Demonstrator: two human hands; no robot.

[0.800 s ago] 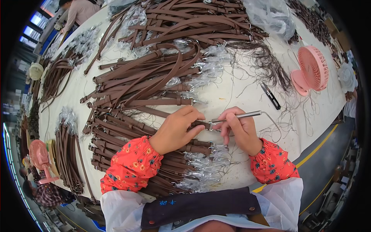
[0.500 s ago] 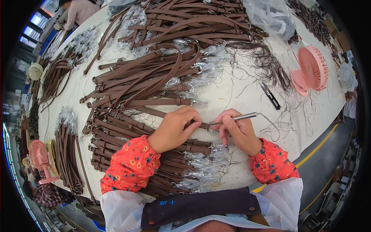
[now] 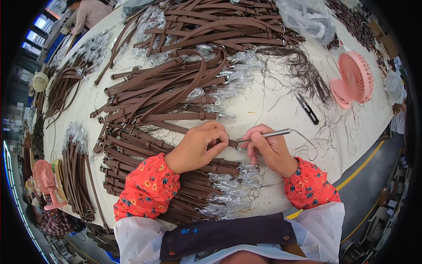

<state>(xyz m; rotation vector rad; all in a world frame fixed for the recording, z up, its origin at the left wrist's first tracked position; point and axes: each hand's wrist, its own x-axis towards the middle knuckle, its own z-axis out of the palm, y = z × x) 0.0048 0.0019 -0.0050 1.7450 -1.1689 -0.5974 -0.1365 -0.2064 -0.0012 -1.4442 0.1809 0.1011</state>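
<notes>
Writing: a short row of blue characters [image 3: 190, 230] is borne by the dark apron bib [image 3: 237, 240], left of its middle.
Brown strap [image 3: 234, 143]: its end is held over the bench [image 3: 263, 103], between the two hands; whether the bench is touched by it cannot be told.
Strap direction: the end is pointed right and slightly toward the wearer; the long axis is slanted from upper left to lower right.
Metal rod tool [image 3: 278, 132]: its working end is aimed left at the strap end, its shaft tilted upward to the right, where a thin curved wire [image 3: 306, 137] is bent down toward the wearer.
Left hand [image 3: 195, 147]: thumb and fingers are closed around the strap near its end.
Right hand [image 3: 269, 147]: the tool is pinched between thumb and fingers, the lower fingers curled loosely.
Strap pile [image 3: 171, 94]: similar brown straps are laid mostly crosswise, their plastic-wrapped metal clasps [image 3: 235, 187] turned right.
Thread snips [image 3: 308, 110]: they are laid beyond the right hand, blades pointed away and leftward.
</notes>
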